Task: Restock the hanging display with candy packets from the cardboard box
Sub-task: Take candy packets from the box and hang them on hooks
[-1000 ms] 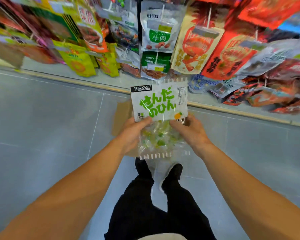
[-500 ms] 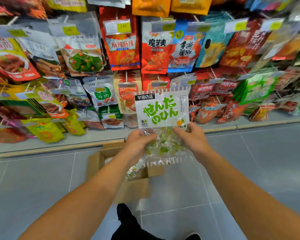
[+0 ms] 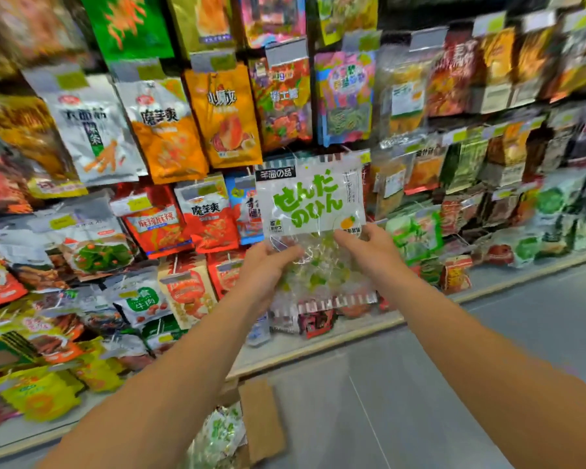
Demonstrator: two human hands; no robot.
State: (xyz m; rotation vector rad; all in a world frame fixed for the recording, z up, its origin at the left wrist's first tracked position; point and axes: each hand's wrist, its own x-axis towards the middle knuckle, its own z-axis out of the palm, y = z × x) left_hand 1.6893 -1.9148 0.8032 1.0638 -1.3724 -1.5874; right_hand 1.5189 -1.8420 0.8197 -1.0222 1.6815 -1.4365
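A candy packet (image 3: 310,201) with a white label, green lettering and a clear lower half full of green and white sweets is held upright in front of the hanging display (image 3: 217,123). My left hand (image 3: 268,269) grips its lower left side, and my right hand (image 3: 369,247) pinches its lower right part just under the label. The cardboard box (image 3: 261,421) stands on the floor below my arms, with more of the same packets (image 3: 220,434) showing inside it.
Rows of snack bags hang on pegs across the whole wall, with price tags at the peg ends. Similar green-and-white packets (image 3: 415,231) hang right of the held one. A low ledge (image 3: 318,343) runs under the display; grey floor tiles (image 3: 487,384) stretch to the right.
Both hands have lifted the packet from low over the box up to the middle rows of the display. The view has tilted up from the floor, so the box now sits near the bottom edge.
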